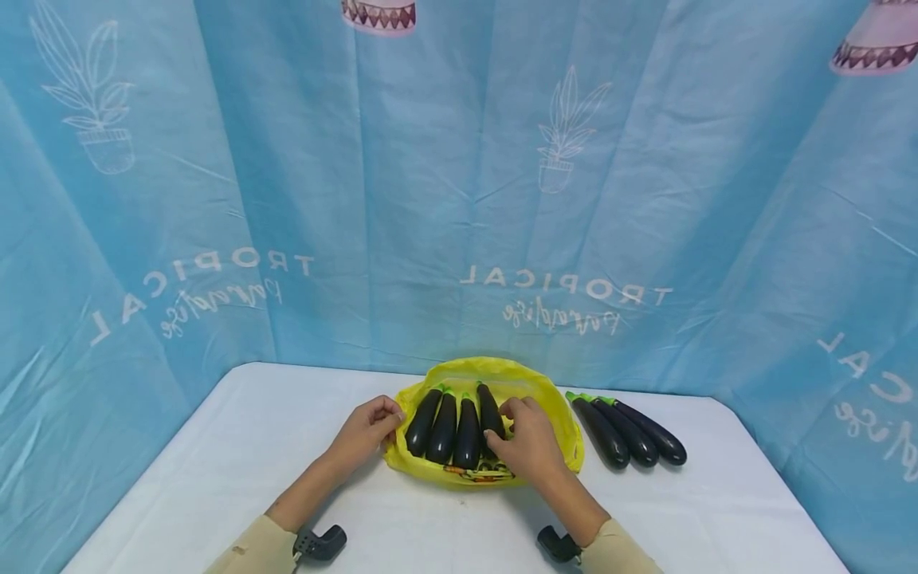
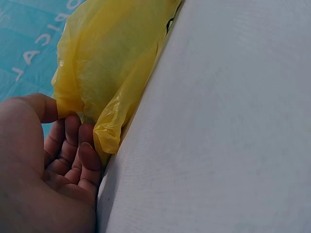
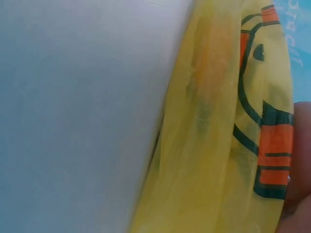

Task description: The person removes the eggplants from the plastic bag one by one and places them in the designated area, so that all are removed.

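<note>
A yellow plastic bag (image 1: 495, 368) lies on the white table with its mouth spread wide, several dark eggplants (image 1: 442, 430) side by side inside it. My left hand (image 1: 364, 434) pinches the bag's left edge; the left wrist view shows thumb and fingers at the crumpled yellow film (image 2: 109, 97). Over the bag's right half, my right hand (image 1: 532, 442) grips the rightmost eggplant (image 1: 488, 405) in the bag between thumb and fingers. In the right wrist view the printed bag wall (image 3: 204, 160) hides most of that hand, leaving only fingers (image 3: 302, 160) at the edge.
Three more eggplants (image 1: 631, 430) with green stems lie together on the white tablecloth (image 1: 287, 414), right of the bag. A blue curtain (image 1: 430, 199) with mirrored lettering hangs behind and along both sides of the table.
</note>
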The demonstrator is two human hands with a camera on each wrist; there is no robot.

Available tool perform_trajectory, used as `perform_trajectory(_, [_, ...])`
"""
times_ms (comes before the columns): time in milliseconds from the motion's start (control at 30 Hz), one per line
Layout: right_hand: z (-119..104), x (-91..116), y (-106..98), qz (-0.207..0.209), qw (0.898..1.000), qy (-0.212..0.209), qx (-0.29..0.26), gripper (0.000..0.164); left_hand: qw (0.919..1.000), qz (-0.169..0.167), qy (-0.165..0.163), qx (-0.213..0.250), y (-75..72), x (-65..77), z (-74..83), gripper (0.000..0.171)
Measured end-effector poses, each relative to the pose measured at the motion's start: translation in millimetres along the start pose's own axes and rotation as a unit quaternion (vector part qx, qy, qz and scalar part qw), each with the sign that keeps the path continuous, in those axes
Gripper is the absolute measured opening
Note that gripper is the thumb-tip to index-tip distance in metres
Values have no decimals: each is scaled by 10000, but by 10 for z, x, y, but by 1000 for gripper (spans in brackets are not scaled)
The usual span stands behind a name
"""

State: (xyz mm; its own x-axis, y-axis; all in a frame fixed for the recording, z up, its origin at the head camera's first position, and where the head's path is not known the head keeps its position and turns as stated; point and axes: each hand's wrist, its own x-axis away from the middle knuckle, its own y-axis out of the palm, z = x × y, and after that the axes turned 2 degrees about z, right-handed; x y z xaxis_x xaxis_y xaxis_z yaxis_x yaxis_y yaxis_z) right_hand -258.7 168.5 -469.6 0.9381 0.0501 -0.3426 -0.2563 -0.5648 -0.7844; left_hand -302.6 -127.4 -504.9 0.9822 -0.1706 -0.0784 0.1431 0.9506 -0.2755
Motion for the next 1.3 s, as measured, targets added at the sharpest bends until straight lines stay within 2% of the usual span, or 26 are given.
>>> perform_trajectory(600, [15,-15,24,-355,9982,462,-141,39,10000,-37,25,-21,-11,-9,-18,15])
perform_trajectory(1067, [-2,-10,-20,-373,9974,586,-214,40,10000,38,-2,-10,2,8,-5,15])
perform_trajectory(1300, [11,-19,-58,-339,9979,519,-186,40,10000,58,-14,-26,11,1,-5,14])
